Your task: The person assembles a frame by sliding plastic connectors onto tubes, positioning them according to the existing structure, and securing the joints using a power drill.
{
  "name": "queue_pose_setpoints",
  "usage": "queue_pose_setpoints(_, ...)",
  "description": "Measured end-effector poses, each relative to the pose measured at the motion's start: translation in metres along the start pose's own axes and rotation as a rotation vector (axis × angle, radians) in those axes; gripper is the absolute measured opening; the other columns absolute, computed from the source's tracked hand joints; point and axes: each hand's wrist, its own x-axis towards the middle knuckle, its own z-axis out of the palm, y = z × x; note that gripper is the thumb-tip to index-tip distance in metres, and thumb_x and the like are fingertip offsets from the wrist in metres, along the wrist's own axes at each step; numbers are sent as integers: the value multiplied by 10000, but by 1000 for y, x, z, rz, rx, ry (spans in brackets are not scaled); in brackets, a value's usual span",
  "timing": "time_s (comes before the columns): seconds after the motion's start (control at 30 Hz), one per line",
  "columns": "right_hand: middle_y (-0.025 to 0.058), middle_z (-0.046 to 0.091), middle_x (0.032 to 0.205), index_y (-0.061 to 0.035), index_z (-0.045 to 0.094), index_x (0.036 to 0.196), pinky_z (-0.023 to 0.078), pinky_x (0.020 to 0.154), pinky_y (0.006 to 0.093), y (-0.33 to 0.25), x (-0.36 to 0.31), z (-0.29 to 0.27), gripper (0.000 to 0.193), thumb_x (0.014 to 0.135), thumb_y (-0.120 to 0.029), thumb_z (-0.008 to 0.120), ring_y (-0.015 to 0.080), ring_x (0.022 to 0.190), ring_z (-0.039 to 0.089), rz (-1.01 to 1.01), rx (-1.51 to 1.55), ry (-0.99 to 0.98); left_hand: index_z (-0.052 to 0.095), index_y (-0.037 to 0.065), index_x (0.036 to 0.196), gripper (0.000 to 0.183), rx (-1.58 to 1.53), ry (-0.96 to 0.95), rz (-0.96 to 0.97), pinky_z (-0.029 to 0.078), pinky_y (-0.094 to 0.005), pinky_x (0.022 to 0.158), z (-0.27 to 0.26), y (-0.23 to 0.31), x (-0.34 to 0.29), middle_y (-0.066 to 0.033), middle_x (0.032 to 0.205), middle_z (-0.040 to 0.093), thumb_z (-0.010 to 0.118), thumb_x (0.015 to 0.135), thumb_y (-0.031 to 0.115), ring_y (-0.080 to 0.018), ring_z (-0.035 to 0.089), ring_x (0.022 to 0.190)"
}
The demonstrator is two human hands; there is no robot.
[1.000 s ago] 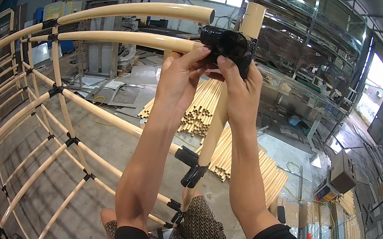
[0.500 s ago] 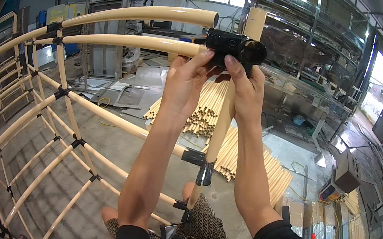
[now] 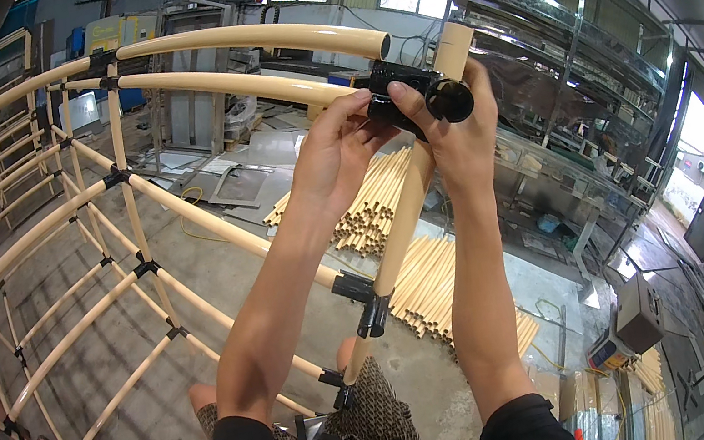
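Note:
A black pipe joint [image 3: 401, 88] sits around the upright cream pipe [image 3: 400, 221] near its top end. My left hand [image 3: 332, 154] pinches the joint's left side with thumb and fingertips, beside the end of the lower horizontal pipe [image 3: 257, 84]. On the right, my right hand [image 3: 463, 133] presses its thumb on the joint, and its other fingers reach behind the upright and the joint's round open socket [image 3: 449, 100]. Just above, the upper horizontal pipe [image 3: 268, 38] ends in an open cut, apart from the joint. Whether the lower pipe enters the joint is hidden.
The cream pipe frame with black joints [image 3: 117, 176] spreads across the left. Lower on the upright are more black joints [image 3: 362, 297]. Stacked cream pipes [image 3: 423, 287] lie on the floor beyond my arms. A metal rack [image 3: 543, 33] stands at right, near a grey box [image 3: 639, 315].
My right hand has shifted up and outward, its fingers now reaching behind the upright. In the picture the joint and both hands sit slightly further left.

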Motion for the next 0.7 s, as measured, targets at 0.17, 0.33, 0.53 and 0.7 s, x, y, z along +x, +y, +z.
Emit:
queue_pose_setpoints(0.17,148,599,1206,-43,531,1290,508,909,377,-20,2,-14,689,716,-222,867,273,1119,585,-514,-511,105,587,-23,1133,270,112,-37,60,489,-413,987,3,-4,-3,-124,1100,656,547,997,206,-222,626,1054)
queue_pose_setpoints(0.33,123,578,1283,-98,650,1124,456,985,458,-40,13,-35,460,711,-180,835,350,1228,508,-749,-927,-145,568,18,1198,279,146,-55,113,489,-410,989,-3,-11,1,-119,1173,647,542,1012,224,-218,618,1109)
queue_pose_setpoints(0.53,96,604,1254,-76,654,999,436,993,452,-52,27,-42,359,713,-212,823,316,1204,530,-832,-1022,-285,540,37,1225,296,164,-25,143,498,-395,971,1,-15,3,-106,1170,642,599,984,198,-207,624,1090)
queue_pose_setpoints(0.7,82,634,1174,-61,630,989,406,1022,433,-62,40,-46,392,704,-254,817,274,1163,556,-950,-1105,-461,554,22,1165,286,183,28,147,514,-370,944,4,-16,4,-108,1135,647,663,942,165,-191,628,1071)
